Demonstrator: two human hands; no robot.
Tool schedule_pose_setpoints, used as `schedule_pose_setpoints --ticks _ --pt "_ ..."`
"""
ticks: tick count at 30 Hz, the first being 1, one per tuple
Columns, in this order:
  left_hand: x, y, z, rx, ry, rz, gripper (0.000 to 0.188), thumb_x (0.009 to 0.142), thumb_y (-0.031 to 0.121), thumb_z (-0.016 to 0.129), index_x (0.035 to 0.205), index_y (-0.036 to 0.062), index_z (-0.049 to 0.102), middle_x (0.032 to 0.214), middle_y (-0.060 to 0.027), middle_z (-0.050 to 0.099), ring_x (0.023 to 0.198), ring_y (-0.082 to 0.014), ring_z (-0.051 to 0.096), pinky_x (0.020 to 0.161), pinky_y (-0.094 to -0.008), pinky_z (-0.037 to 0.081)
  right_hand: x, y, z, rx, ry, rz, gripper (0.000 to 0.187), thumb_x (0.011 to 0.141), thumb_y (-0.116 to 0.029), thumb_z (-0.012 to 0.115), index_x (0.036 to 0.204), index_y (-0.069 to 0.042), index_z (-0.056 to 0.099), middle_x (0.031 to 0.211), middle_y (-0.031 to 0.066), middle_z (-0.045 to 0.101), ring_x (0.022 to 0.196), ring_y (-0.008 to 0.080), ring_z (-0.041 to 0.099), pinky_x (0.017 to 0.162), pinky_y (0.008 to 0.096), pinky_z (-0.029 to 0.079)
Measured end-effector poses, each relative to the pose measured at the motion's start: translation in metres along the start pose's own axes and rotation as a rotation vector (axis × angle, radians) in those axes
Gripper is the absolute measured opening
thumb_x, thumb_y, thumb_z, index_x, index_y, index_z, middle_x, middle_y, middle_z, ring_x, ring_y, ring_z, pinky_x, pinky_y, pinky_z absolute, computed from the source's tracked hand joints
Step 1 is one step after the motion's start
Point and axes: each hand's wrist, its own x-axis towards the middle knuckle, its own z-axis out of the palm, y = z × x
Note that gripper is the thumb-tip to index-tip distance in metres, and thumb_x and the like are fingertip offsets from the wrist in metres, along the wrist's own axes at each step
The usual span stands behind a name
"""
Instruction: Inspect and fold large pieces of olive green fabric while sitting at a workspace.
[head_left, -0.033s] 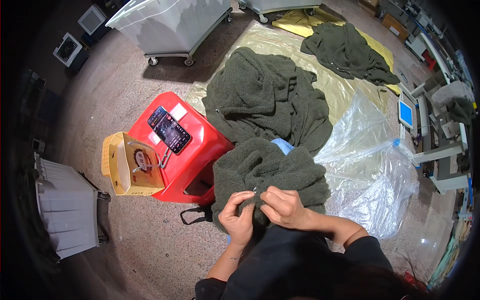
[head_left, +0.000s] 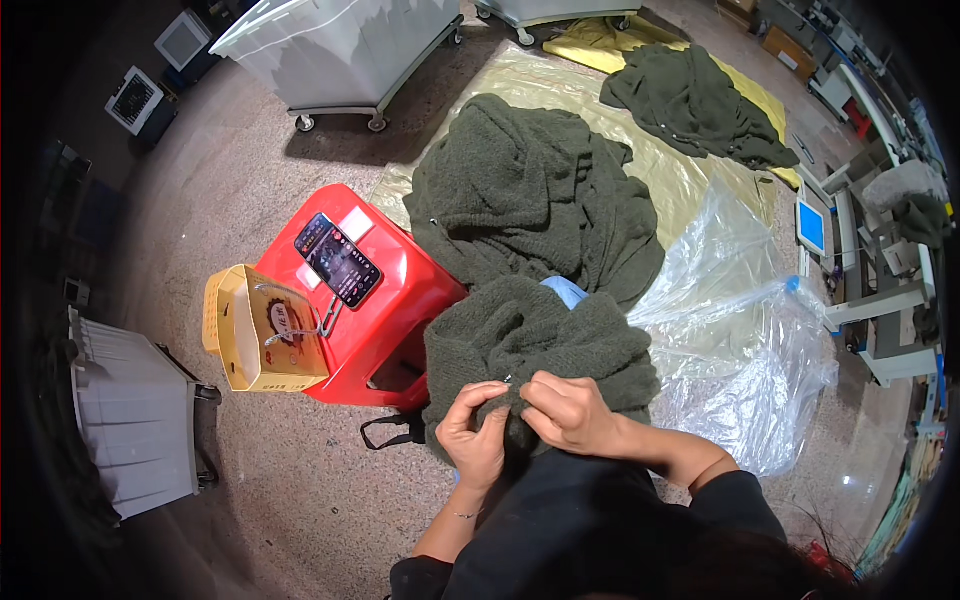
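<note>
Across my lap lies a dark green knit garment (head_left: 575, 350), bunched up in thick folds. My left hand (head_left: 474, 442) pinches its near part, thumb and forefinger curled toward each other. Close beside it, my right hand (head_left: 568, 412) is closed with bent fingers on the same knit. Between the two sets of fingertips shows a tiny shiny piece (head_left: 508, 379), too small to make out. Just beyond the lap, a large heap of the same knit (head_left: 520, 180) rests on plastic sheeting. A bit of blue cloth (head_left: 566, 292) peeks out between heap and lap.
To the left stands a red plastic stool (head_left: 400, 290) bearing a phone (head_left: 340, 262) and a yellow paper bag (head_left: 245, 350) at its edge. Grey wheeled bins (head_left: 350, 60) stand behind. Another knit pile (head_left: 690, 100) and clear plastic (head_left: 740, 370) lie right, near a machine with a blue screen (head_left: 811, 229).
</note>
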Motion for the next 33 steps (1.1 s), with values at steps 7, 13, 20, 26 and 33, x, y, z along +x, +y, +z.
schedule_pose_setpoints --ticks 7,13,20,26,33 --pt "0.003 -0.001 -0.003 0.099 -0.063 0.125 0.018 0.072 -0.012 0.066 0.086 -0.0009 0.065 0.087 -0.0105 0.066 0.08 -0.0181 0.061 0.075 -0.0276 0.047 0.017 -0.01 -0.026 0.027 -0.052 0.095 0.026 0.073 0.002 0.063 0.097 -0.001 0.053 0.08 0.0116 0.053 0.065 0.0326 0.06 0.052 0.0395 0.049" --pt "0.011 0.003 -0.013 0.123 -0.262 0.144 0.015 0.073 -0.01 0.067 0.086 -0.002 0.064 0.086 -0.0107 0.066 0.081 -0.0185 0.061 0.076 -0.0282 0.046 0.019 -0.003 -0.037 0.025 -0.275 0.024 0.022 0.073 0.0 0.064 0.093 -0.004 0.054 0.08 0.0109 0.053 0.066 0.0335 0.059 0.052 0.0408 0.047" --pt "0.013 0.01 -0.016 -0.042 -0.298 -0.112 0.017 0.073 -0.01 0.067 0.087 -0.002 0.064 0.091 -0.0101 0.066 0.086 -0.017 0.061 0.081 -0.0281 0.047 0.019 -0.006 -0.034 0.058 -0.257 0.089 0.017 0.074 -0.002 0.065 0.084 -0.004 0.05 0.074 0.0105 0.049 0.064 0.0329 0.057 0.052 0.0413 0.045" --pt "0.01 0.01 -0.015 -0.014 -0.209 -0.078 0.018 0.072 -0.01 0.065 0.089 -0.0019 0.063 0.091 -0.0092 0.065 0.088 -0.0169 0.061 0.083 -0.0274 0.046 0.013 0.0 -0.024 0.057 -0.222 -0.007 0.02 0.072 0.001 0.066 0.088 -0.002 0.053 0.075 0.0102 0.051 0.064 0.0308 0.057 0.053 0.0388 0.045" --pt "0.018 0.002 -0.021 0.136 -0.286 0.097 0.019 0.069 -0.011 0.063 0.085 -0.0016 0.063 0.086 -0.0095 0.065 0.082 -0.0177 0.061 0.078 -0.0284 0.047 0.025 -0.002 -0.036 0.025 -0.336 0.013 0.02 0.078 -0.003 0.062 0.092 -0.003 0.049 0.076 0.0113 0.051 0.067 0.0337 0.059 0.052 0.0425 0.047"
